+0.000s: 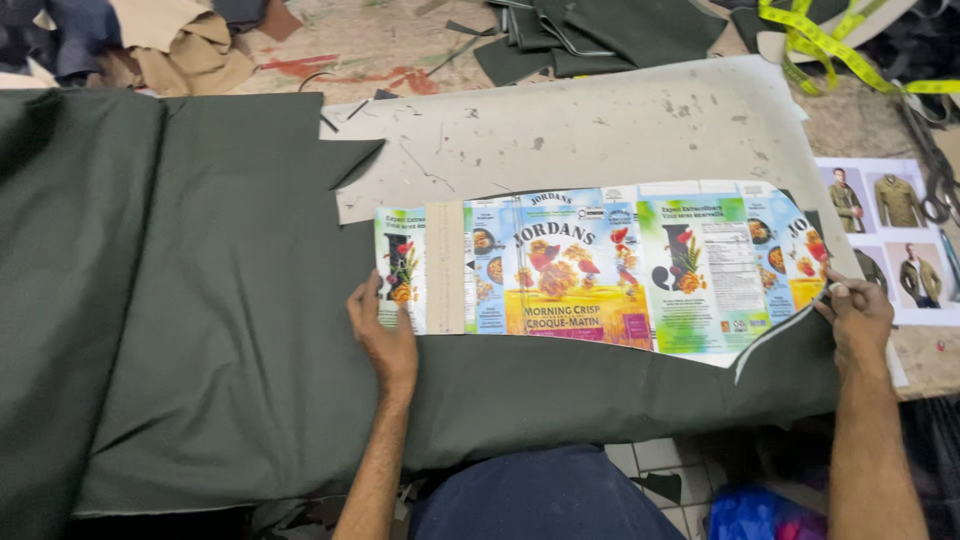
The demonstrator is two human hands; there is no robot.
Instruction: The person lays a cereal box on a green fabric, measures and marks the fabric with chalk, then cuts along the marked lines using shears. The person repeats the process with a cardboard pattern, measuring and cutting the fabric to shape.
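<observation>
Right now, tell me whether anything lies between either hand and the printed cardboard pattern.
Nothing visible does. The left hand presses the cardboard pattern flat at its left end; the right hand touches its right edge, on the dark green fabric.

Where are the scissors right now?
In the head view the scissors lie at the far right edge of the table, just below the yellow measuring tape and beside the sheet of jacket photos, up past the right hand.

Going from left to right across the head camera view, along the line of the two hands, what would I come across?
Dark green fabric → left hand → flattened colourful cardboard box pattern → right hand, holding a small piece of chalk → sheet of jacket photos.
</observation>
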